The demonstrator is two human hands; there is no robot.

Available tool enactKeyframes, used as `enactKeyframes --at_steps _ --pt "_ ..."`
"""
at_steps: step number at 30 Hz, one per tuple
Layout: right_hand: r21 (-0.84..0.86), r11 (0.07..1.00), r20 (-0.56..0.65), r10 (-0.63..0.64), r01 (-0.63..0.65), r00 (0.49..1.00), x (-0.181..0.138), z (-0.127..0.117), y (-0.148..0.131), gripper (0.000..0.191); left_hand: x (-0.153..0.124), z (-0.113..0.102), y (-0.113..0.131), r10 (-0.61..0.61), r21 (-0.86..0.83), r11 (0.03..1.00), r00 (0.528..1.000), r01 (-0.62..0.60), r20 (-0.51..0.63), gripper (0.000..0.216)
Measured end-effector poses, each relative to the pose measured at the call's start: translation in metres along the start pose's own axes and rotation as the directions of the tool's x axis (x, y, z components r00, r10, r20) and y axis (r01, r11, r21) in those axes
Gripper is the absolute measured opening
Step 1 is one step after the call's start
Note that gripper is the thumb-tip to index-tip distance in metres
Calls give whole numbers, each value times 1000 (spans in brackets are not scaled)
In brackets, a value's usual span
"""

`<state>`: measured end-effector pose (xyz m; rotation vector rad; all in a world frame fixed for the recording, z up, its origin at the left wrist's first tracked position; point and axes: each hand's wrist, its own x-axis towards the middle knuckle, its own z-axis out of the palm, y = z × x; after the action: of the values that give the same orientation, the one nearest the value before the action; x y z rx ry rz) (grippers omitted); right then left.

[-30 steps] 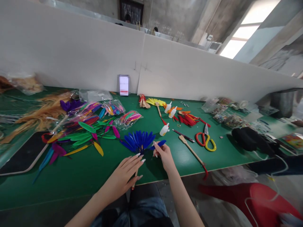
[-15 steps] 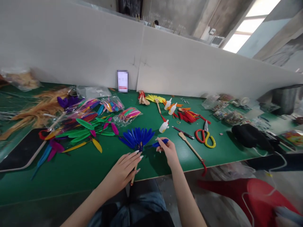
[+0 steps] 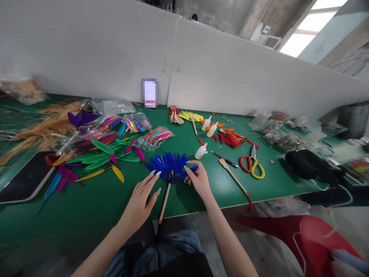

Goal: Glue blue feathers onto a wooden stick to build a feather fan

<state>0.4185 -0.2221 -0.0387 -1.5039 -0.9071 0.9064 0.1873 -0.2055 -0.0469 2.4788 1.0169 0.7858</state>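
Note:
A blue feather fan (image 3: 168,165) lies on the green table (image 3: 95,207), its wooden stick (image 3: 164,203) pointing at the near edge. My left hand (image 3: 141,201) rests open just left of the stick, fingers stretched toward the blue feathers. My right hand (image 3: 196,180) is at the fan's right side, fingers pinched on a loose blue feather (image 3: 190,171) that touches the fan.
Loose green, purple and yellow feathers (image 3: 100,156) and bagged feathers (image 3: 155,137) lie left. Glue bottles (image 3: 201,151), a yellow fan (image 3: 188,116), red feathers (image 3: 230,139), red-yellow scissors (image 3: 252,165) and a wooden stick (image 3: 234,180) lie right. White partition behind. Red chair (image 3: 311,240) lower right.
My left hand slid left off the fan's stick, leaving it uncovered. My right hand brought the blue feather in against the fan's right edge.

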Motion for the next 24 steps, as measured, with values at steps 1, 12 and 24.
enactKeyframes --at_steps 1,12,24 --pt "-6 1000 -7 -6 6 1000 0 1 0 39 0 1 0 -5 0 1000 1000 5 23 50" --pt "-16 999 -30 33 -33 999 -6 6 -4 57 3 -1 6 52 62 996 980 -64 191 61" --pt "-115 993 -17 27 -29 999 -5 10 -6 64 12 1 13 191 137 962 940 -237 282 70"
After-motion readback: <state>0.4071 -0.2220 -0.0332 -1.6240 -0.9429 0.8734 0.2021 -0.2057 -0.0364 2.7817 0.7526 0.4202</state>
